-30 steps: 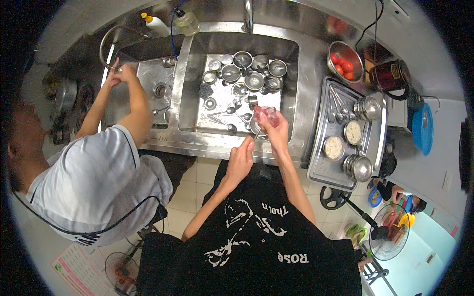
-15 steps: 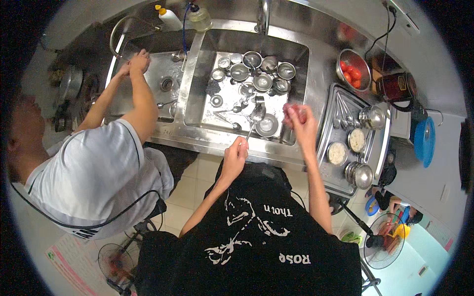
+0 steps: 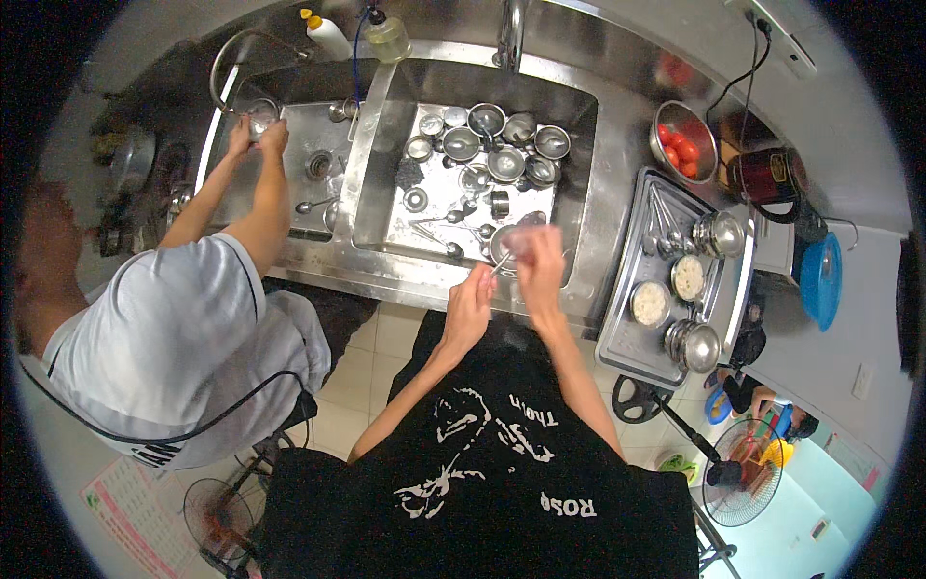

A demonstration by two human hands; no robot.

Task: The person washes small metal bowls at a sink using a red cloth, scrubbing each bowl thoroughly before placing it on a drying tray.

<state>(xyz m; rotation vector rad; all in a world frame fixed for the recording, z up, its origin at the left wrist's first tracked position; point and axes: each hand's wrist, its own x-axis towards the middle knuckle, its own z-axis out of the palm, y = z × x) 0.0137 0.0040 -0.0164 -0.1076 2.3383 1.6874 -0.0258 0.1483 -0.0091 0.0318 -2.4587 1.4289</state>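
I hold a spoon (image 3: 500, 263) over the sink (image 3: 575, 183), left hand (image 3: 469, 301) fingers closed. My blurred right hand (image 3: 540, 275) grips a pink scrubber (image 3: 524, 240).

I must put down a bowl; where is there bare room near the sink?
Bare steel counter lies between the right basin and the tomato bowl; the basin's left divider is bare but narrow. Crowded: this basin, with metal cups and spoons, and the tray.

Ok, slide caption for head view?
Left hand holding a metal utensil, right hand a blurred pinkish item, over a sink of bowls.
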